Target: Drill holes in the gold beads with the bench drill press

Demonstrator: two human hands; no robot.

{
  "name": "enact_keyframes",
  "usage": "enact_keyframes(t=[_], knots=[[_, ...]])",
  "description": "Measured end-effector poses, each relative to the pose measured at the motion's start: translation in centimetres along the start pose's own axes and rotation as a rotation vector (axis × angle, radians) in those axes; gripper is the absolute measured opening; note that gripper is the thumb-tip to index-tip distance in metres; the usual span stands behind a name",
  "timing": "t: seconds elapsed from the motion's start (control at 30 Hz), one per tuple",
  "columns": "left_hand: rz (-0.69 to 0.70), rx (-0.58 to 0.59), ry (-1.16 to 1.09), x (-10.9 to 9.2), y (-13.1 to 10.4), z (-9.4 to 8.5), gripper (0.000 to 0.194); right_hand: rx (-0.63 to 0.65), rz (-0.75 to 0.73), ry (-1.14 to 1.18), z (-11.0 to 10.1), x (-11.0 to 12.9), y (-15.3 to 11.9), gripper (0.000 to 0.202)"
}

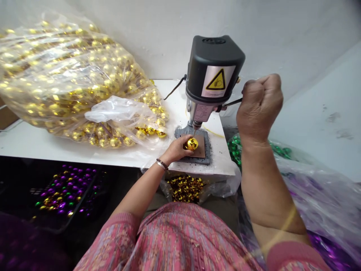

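Observation:
A small bench drill press (216,69) with a black motor housing and a yellow warning sticker stands on the white table. My left hand (179,148) is closed around a shiny gold faceted ball (192,143), pinching it between thumb and fingers. The ball rests over a brown board (200,147) on the grey drill base (207,160), just beneath the drill bit (194,131). Whether the bit touches the ball I cannot tell. My right hand (261,105) is wrapped in a fist round the end of the drill's feed lever (233,102), raised beside the motor.
A large clear bag of gold balls (84,86) fills the table's left side. Below the front edge hangs an open plastic bag of gold balls (184,188). Purple, green and gold balls (67,192) lie lower left. Bags with green (235,150) and purple balls (329,241) are at right.

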State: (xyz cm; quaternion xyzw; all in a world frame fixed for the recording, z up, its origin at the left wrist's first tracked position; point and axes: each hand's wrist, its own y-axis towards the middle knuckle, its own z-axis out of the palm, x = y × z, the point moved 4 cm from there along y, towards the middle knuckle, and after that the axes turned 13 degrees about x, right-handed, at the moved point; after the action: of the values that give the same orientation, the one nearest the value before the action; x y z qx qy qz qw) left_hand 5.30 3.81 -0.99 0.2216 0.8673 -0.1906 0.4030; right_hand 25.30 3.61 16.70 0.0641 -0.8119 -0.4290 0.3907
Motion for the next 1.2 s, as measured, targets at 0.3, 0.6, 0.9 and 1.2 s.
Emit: enact_keyframes(t=[0.3,0.6,0.9,1.2], knots=[[0.196,0.099,0.026,-1.4,-5.8,1.0,0.069,0.027,0.072,0.056,0.1,-0.1,-0.6,0.025],[0.197,0.157,-0.047,-1.9,-9.3,1.9,0.07,0.037,0.111,0.063,-0.2,0.1,-0.8,0.025],[-0.023,0.026,0.048,1.2,-8.8,0.0,0.048,0.027,0.028,0.076,-0.1,-0.7,-1.6,0.019],[-0.456,-0.36,0.402,5.2,-2.8,-7.7,0.032,0.023,0.041,0.096,-0.4,-0.1,-2.0,0.019]])
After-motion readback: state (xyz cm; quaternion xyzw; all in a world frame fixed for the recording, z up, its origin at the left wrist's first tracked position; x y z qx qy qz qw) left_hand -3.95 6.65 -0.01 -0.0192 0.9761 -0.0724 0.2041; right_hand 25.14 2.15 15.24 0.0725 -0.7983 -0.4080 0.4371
